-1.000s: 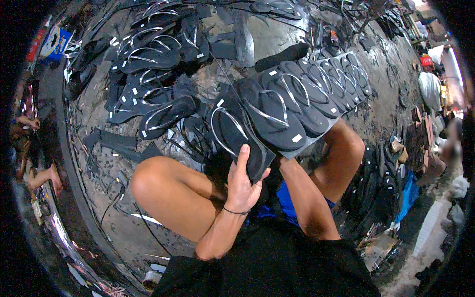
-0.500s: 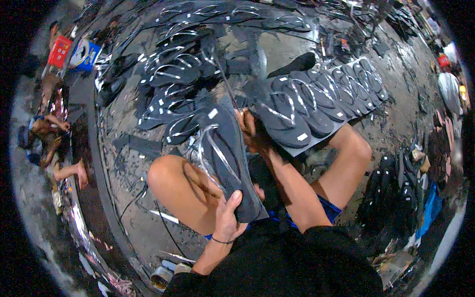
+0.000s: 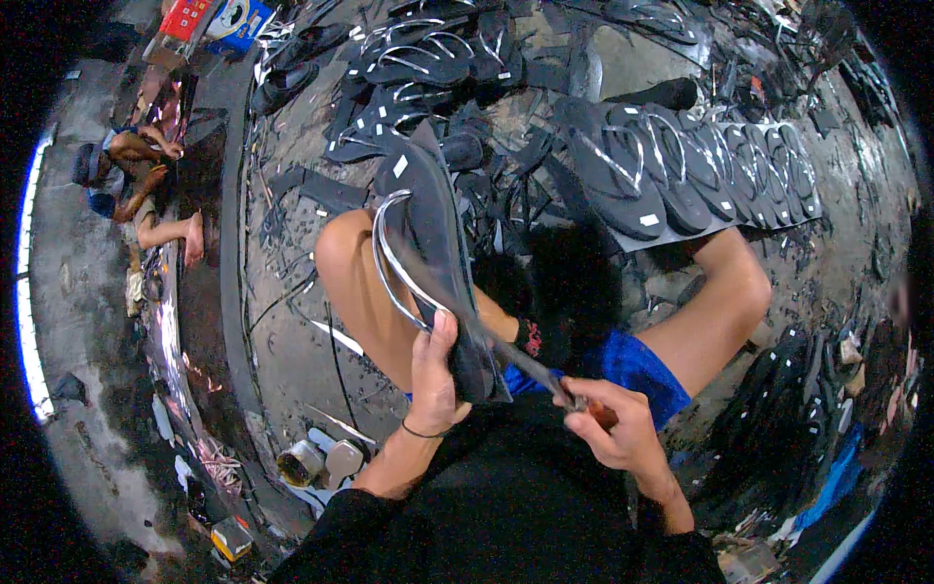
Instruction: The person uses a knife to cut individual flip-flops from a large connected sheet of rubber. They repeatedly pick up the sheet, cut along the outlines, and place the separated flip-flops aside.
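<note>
My left hand [image 3: 435,380] grips a black flip-flop [image 3: 425,200] with silvery straps by its lower end, thumb on top. Dark sheet material borders its right edge, and the sole stands tilted over my lap. In my right hand [image 3: 618,428] is a knife [image 3: 530,368], its brownish handle inside my closed fingers. The long blade points up and left across the flip-flop, smeared by motion toward its tip. I cannot tell whether the blade touches the sole.
A row of flip-flops [image 3: 689,185] lies on a grey sheet at the right. More flip-flops [image 3: 418,58] are piled ahead. Dark scraps [image 3: 316,185] litter the floor. A tin can [image 3: 300,462] stands at the lower left. Another person [image 3: 136,175] sits at the far left.
My right hand has come down from beside the flip-flop's far end to the lower right, bringing the knife over my lap. The view has shifted, and the flip-flop stands more upright.
</note>
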